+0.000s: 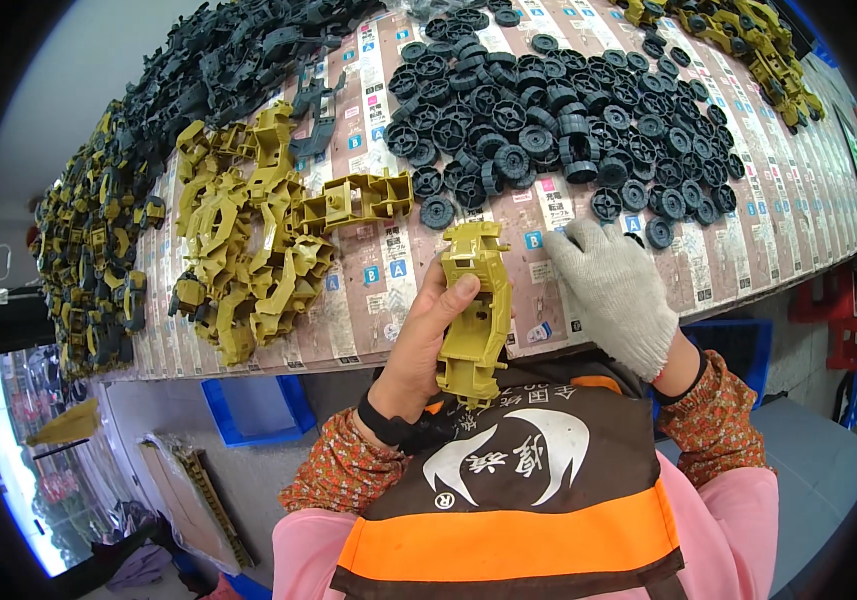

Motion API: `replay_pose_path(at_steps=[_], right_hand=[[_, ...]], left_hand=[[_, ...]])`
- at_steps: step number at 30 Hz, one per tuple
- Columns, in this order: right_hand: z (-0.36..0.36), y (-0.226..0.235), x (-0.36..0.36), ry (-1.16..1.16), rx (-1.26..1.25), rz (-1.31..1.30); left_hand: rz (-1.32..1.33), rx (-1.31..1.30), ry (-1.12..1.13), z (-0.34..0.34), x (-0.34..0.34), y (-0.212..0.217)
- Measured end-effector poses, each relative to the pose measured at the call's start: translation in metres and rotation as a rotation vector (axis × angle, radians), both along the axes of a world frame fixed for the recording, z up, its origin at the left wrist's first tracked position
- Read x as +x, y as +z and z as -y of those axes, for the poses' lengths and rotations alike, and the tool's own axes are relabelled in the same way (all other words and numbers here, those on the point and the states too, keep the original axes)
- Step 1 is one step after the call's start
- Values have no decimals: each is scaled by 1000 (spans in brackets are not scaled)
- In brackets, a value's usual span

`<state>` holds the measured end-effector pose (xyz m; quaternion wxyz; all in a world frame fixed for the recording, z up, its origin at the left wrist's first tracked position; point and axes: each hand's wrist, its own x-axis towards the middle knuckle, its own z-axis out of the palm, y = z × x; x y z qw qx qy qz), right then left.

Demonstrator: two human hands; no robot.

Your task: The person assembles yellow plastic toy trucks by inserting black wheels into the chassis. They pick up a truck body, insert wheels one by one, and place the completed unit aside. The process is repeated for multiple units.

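A yellow plastic toy-vehicle chassis (478, 310) stands nearly upright in my left hand (423, 340), which is bare and closed around its left side, thumb across the front. My right hand (613, 290) wears a pale knitted glove and rests low over the table near its front edge. Its fingers are bent and close together; whatever is under them is hidden. Just beyond the gloved fingers lies a wide pile of dark wheels (568, 130). Left of my left hand is a heap of similar yellow chassis (248, 240), one of them (358, 200) lying crosswise toward the wheels.
Dark plastic parts (218, 70) are heaped at the far left. Yellow-and-dark assembled pieces (98, 240) line the table's left edge, with more (758, 50) at the far right. A blue bin (258, 408) sits below the table (368, 330), and red stools (851, 340) stand right.
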<state>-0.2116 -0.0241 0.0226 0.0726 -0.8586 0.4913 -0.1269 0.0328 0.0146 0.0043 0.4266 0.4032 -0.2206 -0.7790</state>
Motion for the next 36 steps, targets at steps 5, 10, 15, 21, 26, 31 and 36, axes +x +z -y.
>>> replay_pose_path(at_steps=[5, 10, 15, 21, 26, 31, 36], right_hand=[[-4, 12, 4, -105, 392, 526], [-16, -1, 19, -247, 758, 1089], [-22, -5, 24, -328, 872, 1284], [-23, 6, 21, -360, 926, 1329], [-26, 0, 19, -356, 913, 1389], [-27, 3, 15, -389, 965, 1383], [-30, 6, 16, -442, 968, 1343]], left_hand=[[-41, 27, 16, -3, -1, -5], [-10, -39, -13, -7, -7, -6], [46, -91, -74, -11, -11, -6], [80, -128, -75, -14, -15, -8], [76, -123, -103, -13, -17, -3], [94, -142, -94, -14, -18, -2], [123, -158, -101, -13, -20, -4]])
